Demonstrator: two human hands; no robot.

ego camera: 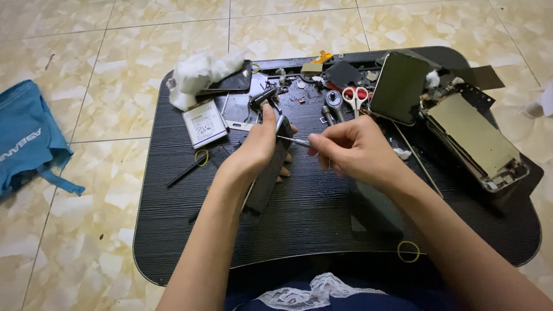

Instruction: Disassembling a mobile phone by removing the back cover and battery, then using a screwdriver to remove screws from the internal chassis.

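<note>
My left hand (253, 147) grips a dark phone body (269, 173), held on edge and tilted over the black lap table (322, 219). My right hand (351, 148) pinches a thin metal tool (295, 140) whose tip touches the phone's upper end near my left thumb. Both hands sit close together at the middle of the table.
On the table lie a white phone battery (204, 122), a wad of white cotton (199, 75), red-handled scissors (355, 97), a detached screen (400, 86), an opened tablet frame (475, 135), small parts, and two yellow rubber bands (408, 251). A blue cloth (26, 135) lies on the tiled floor.
</note>
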